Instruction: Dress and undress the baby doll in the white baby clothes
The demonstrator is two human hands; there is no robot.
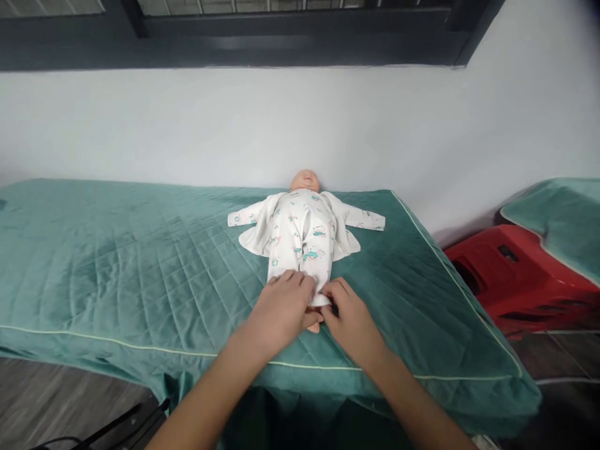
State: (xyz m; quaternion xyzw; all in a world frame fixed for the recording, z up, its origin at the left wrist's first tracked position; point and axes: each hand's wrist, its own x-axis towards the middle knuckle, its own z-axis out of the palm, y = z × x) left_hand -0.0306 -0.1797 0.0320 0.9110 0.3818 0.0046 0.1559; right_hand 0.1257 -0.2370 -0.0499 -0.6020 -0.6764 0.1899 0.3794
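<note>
As the clothed doll (317,232) lies feet toward the person on the green bed (140,269), long axis pointing away, the right hand (351,319) pinches a trouser cuff (320,301); the left hand (284,307) curls just beside it (its hold is hidden).

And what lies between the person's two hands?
In the head view, a white trouser cuff and, below it, part of the doll's foot show between the left hand and right hand.

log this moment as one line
left hand: on pants legs | right hand: at pants cuff | doll: on its back, green cover beneath
</note>
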